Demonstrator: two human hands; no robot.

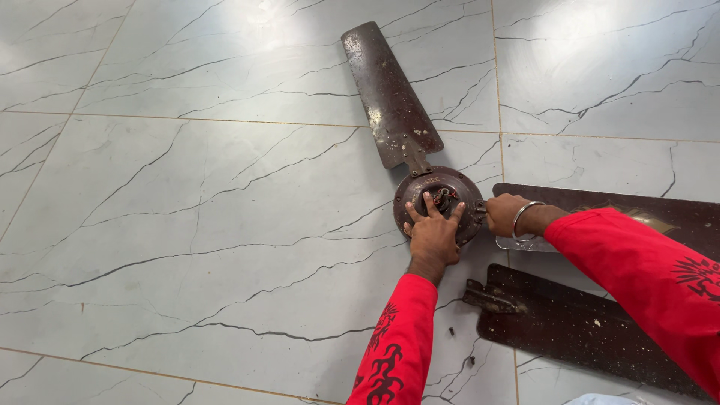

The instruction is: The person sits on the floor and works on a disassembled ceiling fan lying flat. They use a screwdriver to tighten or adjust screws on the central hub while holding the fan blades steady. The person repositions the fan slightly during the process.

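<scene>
Here the person is kneeling or bending over a dismantled ceiling fan on a pale marbled tile floor point(187, 225). The round brown motor housing point(416, 196) is lying flat on the tiles, with one rusty blade point(386, 97) still bolted to it and pointing away toward the top of the view. The left hand point(433, 232) is pressing down on the housing, fingers spread wide and flat over its face — not gripping anything, just pinning it. The right hand point(504, 214) is closing into a fist at the housing's right edge, where a blade bracket meets the hub; whether it is clutching a tool or a screw, I cannot tell. A metal bangle point(525, 214) is sitting on that wrist.

Two loose blades are lying just beside the work: one point(637, 206) passing under the right forearm, the other point(570, 330) nearer the person, its mounting bracket point(491, 298) facing the hub. Small dark bits point(451, 331) — likely screws — are resting on the floor nearby.

Judging from this, the work goes best with steady downward weight from the left palm, so the hub is not turning while the right hand is working at the rim.
</scene>
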